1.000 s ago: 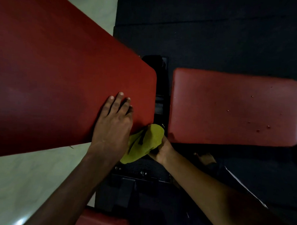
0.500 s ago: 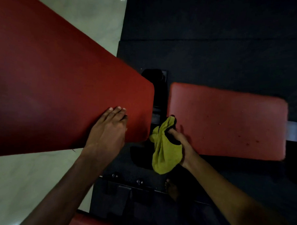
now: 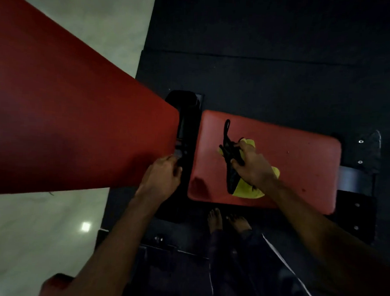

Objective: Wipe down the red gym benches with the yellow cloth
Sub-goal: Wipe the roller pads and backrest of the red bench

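A long red bench backrest (image 3: 67,131) slopes across the left. To its right lies the smaller red seat pad (image 3: 300,170), with a few droplets on it. The yellow cloth (image 3: 248,190), dark along one edge, lies on the seat pad's left half. My right hand (image 3: 251,163) presses on the cloth with its fingers curled round the dark edge. My left hand (image 3: 163,177) rests at the backrest's near right corner, fingers bent over the edge beside the black frame (image 3: 185,134).
Dark rubber flooring (image 3: 271,61) lies beyond and around the bench. Pale tiled floor (image 3: 29,230) shows at left. My bare feet (image 3: 226,223) stand just below the seat pad. A black frame plate with bolts (image 3: 363,155) is at the seat's right end.
My right hand carried the cloth from the gap between the pads up onto the seat pad. My left hand slid from the backrest's surface to its corner edge.
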A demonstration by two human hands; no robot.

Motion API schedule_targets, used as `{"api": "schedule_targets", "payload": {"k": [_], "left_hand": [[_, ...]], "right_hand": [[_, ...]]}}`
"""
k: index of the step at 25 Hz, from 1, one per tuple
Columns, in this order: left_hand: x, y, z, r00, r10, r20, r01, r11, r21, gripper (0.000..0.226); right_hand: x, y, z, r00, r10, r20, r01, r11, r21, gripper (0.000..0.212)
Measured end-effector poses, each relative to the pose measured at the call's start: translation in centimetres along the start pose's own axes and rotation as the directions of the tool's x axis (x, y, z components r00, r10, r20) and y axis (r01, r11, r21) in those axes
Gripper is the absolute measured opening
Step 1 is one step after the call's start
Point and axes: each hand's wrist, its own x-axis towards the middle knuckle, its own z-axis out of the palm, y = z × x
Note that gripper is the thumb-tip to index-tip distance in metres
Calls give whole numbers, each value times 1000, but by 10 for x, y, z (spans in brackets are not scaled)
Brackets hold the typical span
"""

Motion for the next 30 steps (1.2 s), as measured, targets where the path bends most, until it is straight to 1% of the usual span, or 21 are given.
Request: {"api": "schedule_targets", "payload": {"k": [2,3,5,6,8,10,15,16,18,19,20,21,22,23,24,25,26,27,28,29,30], "left_hand": [[2,1,53,995,-73,62,78,992,-96,45],[1,3,77,987,-128,101,143,976,-163,46],[-6,4,117,966,-211,148,243,938,-248,48],[-11,4,139,953,-250,171,290,915,-281,53],[-19,3,161,943,-269,195,318,904,-287,64],[-24,-5,185,941,-272,201,325,894,-310,69],[-23,-20,207,963,-233,132,267,879,-396,62],[-22,-24,208,967,-231,107,254,874,-415,59],[-19,-31,213,969,-244,41,235,855,-462,53],[-19,-32,216,963,-270,25,245,829,-503,51],[-21,-31,219,953,-303,20,265,795,-545,50],[-24,-30,222,944,-330,9,274,767,-580,51],[-26,-30,224,936,-353,-1,281,745,-605,53],[-28,-29,226,930,-368,-13,282,734,-618,55],[-28,-29,228,924,-381,-16,289,726,-624,56],[-28,-30,231,920,-391,-16,292,713,-637,57],[-28,-32,233,917,-399,-5,296,691,-659,57],[-27,-34,234,914,-405,0,293,663,-689,56],[-28,-36,234,912,-410,5,287,630,-721,55],[-29,-36,233,910,-414,9,280,599,-750,54],[-30,-38,232,905,-424,16,281,571,-771,53]], "right_hand": [[5,21,5,997,-69,28,73,969,-237,52],[9,27,7,996,-77,52,89,950,-300,56],[23,34,14,989,-95,115,129,934,-332,65],[31,41,20,977,-110,185,171,918,-359,71],[33,51,25,950,-83,301,214,875,-435,81],[35,67,41,938,-67,340,250,811,-529,82],[60,80,51,954,-219,203,299,709,-638,76],[67,76,54,961,-218,169,275,718,-639,77],[75,64,67,988,-145,59,150,776,-613,78],[73,56,75,994,-106,2,86,800,-594,76],[67,48,84,995,-97,-21,66,807,-587,74],[59,45,94,991,-136,5,111,786,-608,72],[50,46,103,972,-223,75,217,731,-647,71],[42,50,107,926,-333,177,361,646,-673,71],[40,56,105,856,-429,289,500,547,-671,70],[48,59,98,783,-493,380,606,465,-645,67],[61,58,90,744,-526,412,651,434,-622,63],[75,53,86,761,-528,377,630,460,-626,58],[88,44,85,821,-494,286,548,538,-641,55],[98,33,86,891,-425,159,421,642,-640,53],[108,21,91,939,-340,56,300,727,-618,54]]}}
